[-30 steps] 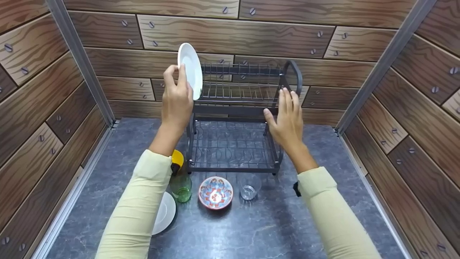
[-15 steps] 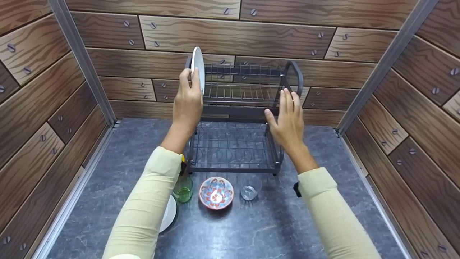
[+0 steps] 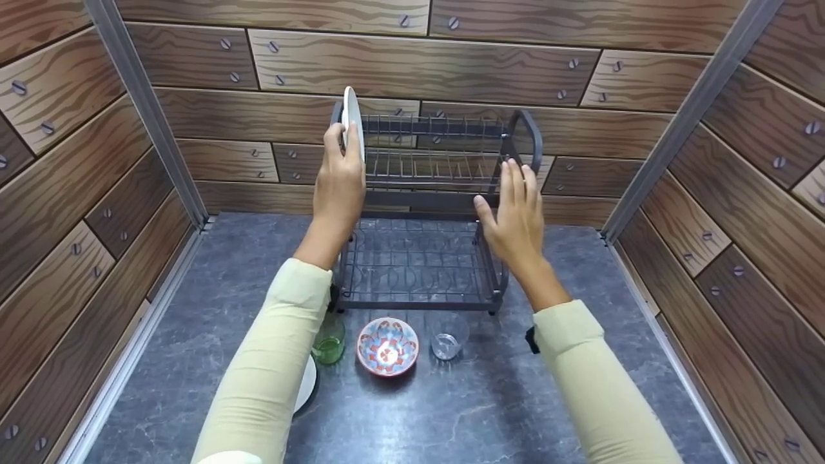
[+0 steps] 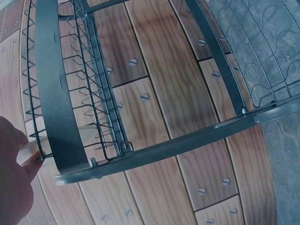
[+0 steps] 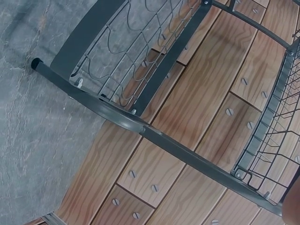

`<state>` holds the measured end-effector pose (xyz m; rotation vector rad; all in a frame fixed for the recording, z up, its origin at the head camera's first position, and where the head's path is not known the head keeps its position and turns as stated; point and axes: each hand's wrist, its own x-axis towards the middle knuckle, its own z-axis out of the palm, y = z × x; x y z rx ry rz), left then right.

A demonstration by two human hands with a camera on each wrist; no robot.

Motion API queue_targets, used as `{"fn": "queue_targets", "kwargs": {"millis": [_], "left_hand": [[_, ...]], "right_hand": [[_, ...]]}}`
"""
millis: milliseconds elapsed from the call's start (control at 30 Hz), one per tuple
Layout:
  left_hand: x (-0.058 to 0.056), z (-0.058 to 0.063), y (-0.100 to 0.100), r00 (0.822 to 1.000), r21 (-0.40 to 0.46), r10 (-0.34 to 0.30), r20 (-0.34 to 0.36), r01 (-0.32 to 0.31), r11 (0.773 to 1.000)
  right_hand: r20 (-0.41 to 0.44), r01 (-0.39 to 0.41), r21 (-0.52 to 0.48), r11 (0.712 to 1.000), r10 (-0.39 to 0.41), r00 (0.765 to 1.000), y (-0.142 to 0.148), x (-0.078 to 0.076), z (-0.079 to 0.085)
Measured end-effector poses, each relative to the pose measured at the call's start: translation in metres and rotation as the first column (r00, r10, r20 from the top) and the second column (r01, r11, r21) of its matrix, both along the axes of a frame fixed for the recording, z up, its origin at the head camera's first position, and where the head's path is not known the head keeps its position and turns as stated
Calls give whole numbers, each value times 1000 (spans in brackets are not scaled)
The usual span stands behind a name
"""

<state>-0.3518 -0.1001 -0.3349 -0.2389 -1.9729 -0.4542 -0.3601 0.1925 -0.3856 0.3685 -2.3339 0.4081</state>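
Bringing its pinched plate [image 3: 352, 113] to the left edge of the rack [image 3: 428, 199], my left hand [image 3: 340, 180] seems slotting-ready; my straight-fingered right hand [image 3: 517, 216] grips nothing.

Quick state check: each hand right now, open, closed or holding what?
Left hand: holding a round white plate, upright.
Right hand: open, fingers extended at the right side of the black metal two-tier dish rack.
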Motion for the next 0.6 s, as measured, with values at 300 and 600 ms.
{"fn": "queue_targets", "kwargs": {"millis": [300,600], "left_hand": [[-7,0,-5,997,38,-42,62,40,998],[-10,5,-8,996,34,-52,67,50,998]], "right_hand": [[-10,-3,-6,1000,3,1000,1,0,-2],[6,1,3,1000,-1,1000,0,0,1]]}}
